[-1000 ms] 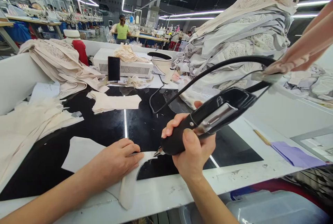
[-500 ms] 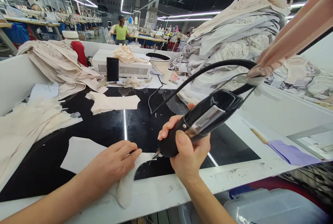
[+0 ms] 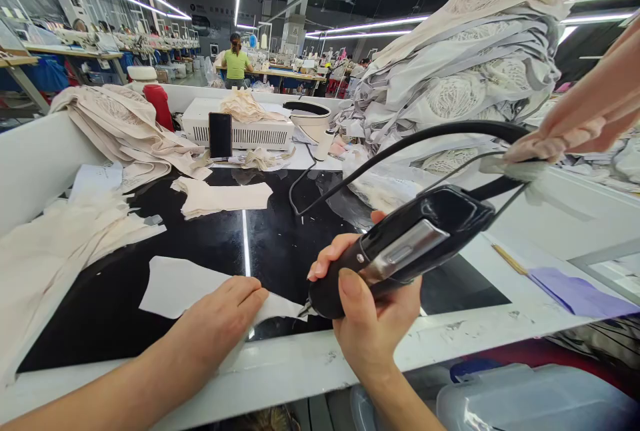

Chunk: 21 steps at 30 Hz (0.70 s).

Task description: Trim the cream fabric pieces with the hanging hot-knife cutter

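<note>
My right hand [image 3: 373, 311] grips a black corded handheld tool [image 3: 400, 251] with a silver panel and a narrow metal tip. That tip touches the right end of a white fabric piece [image 3: 180, 284] lying on the black board [image 3: 280, 244]. Over the same fabric, my left hand [image 3: 225, 314] is palm down, fingers together and bent at the tips, holding it just left of the tool. At the upper right, another person's hand [image 3: 555, 141] holds the tool's cable [image 3: 420, 134] near its rear end.
Beige cut pieces [image 3: 225, 197] lie behind my hands. Fabric heaps stand at left [image 3: 50, 244] and back right [image 3: 460, 84]. A phone [image 3: 221, 136] leans on a white vented box [image 3: 265, 132]. A purple cloth [image 3: 575, 291] lies at right, and the table's front edge [image 3: 280, 364] is close.
The fabric flap that hung over the table's front edge below my left hand no longer shows. My view has shifted slightly; the tool's tip stays at the fabric's right end.
</note>
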Each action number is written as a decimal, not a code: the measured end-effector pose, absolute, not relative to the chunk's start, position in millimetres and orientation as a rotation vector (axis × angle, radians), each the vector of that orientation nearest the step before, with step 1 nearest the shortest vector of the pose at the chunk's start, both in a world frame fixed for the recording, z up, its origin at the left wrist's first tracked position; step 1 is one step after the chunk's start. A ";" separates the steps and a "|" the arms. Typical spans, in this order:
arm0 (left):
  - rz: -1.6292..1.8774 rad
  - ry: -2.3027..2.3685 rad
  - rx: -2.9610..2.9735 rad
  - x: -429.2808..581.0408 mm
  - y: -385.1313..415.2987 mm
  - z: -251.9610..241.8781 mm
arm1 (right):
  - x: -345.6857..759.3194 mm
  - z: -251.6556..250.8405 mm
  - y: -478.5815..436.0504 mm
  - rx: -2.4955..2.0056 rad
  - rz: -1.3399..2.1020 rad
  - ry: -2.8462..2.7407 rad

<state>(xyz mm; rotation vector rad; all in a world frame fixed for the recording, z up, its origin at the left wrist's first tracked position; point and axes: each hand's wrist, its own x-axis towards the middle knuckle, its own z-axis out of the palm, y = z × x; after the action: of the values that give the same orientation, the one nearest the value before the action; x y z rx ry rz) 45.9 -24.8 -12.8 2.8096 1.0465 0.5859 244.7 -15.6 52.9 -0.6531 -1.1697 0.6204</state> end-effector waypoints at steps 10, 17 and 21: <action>0.479 0.981 2.839 43.4 -17.6 -6.6 | 240.3 51.6 -20.4 -0.661 0.624 -1.158; 0.410 1.009 2.918 47.1 -17.6 -7.2 | 236.3 52.3 -23.1 -0.666 0.611 -1.137; 0.305 1.064 3.034 59.3 -28.0 0.2 | 235.4 52.6 -24.2 -0.660 0.616 -1.128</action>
<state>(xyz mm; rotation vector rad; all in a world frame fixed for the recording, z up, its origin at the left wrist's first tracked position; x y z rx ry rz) 59.3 -28.0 0.2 3.0342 1.0645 0.3053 235.4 -24.2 52.6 -0.6600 -1.1279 0.6156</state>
